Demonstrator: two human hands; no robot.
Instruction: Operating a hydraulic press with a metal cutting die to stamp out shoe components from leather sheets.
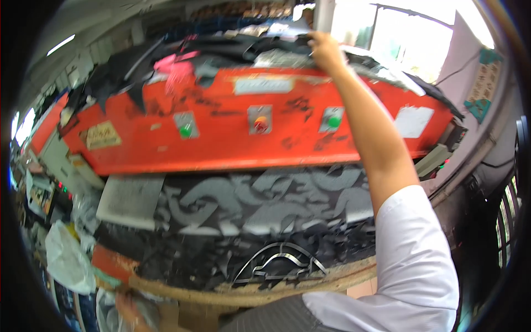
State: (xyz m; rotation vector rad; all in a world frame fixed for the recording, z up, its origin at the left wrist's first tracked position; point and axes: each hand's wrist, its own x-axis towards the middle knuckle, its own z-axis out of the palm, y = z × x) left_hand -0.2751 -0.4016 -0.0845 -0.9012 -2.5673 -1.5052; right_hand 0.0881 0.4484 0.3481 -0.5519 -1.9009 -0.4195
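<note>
My right arm reaches up across the red beam of a large press point(221, 141). On top of it, my right hand point(327, 51) has its fingers closed at the edge of black sheet material point(238, 48); the fingertips are partly hidden. Low at the left, my left hand point(130, 310) is smeared by motion, beside a clear plastic bag point(108, 310). Its fingers cannot be made out. A curved metal cutting die point(283, 260) lies on black scraps point(188, 257) near the front edge of the bed, apart from both hands.
Under the beam lies a dark sheet with grey curved shapes point(265, 202). The beam carries two green buttons point(186, 130) and a red-and-yellow one point(260, 125). Pink scrap point(176, 67) lies on top. A whitish plastic bag point(67, 260) hangs at the left; a wooden edge point(221, 296) borders the bed.
</note>
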